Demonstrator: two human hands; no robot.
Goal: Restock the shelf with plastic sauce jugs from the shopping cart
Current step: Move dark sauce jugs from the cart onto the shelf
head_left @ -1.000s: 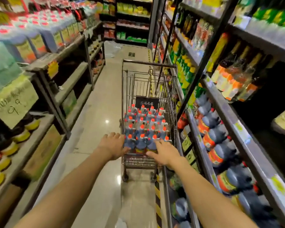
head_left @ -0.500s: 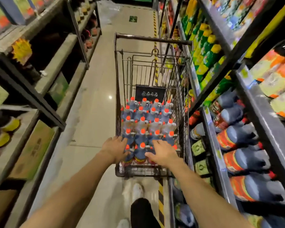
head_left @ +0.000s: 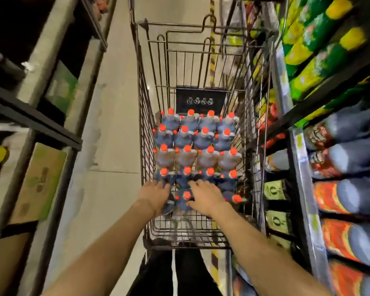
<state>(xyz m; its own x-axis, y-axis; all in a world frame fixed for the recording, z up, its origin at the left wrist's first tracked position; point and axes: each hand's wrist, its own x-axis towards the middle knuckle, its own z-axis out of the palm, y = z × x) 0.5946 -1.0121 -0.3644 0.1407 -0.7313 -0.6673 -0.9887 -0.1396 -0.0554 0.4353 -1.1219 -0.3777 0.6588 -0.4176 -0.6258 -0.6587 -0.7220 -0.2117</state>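
Note:
The wire shopping cart [head_left: 145, 129] stands in the aisle just ahead of me. It holds several grey-blue plastic sauce jugs [head_left: 199, 142] with orange-red caps, packed upright in rows. Both my arms reach into its near end. My left hand [head_left: 155, 196] curls its fingers down over the near-left jug [head_left: 166, 180]. My right hand [head_left: 206, 196] covers a jug in the near row, fingers bent over it and thumb beside an orange cap [head_left: 187, 195]. One jug [head_left: 235, 198] leans to the right of that hand. Motion blur hides the fingertips.
The right-hand shelf [head_left: 303, 180] carries matching grey jugs with orange labels [head_left: 350, 195] lying on their sides, and green and yellow bottles [head_left: 320, 45] above. A dark shelf rack with cardboard boxes [head_left: 41, 180] lines the left. Pale floor [head_left: 113, 124] runs between them.
I have stepped closer and tilted my view down onto the cart. Both hands have sunk lower among the near row of jugs.

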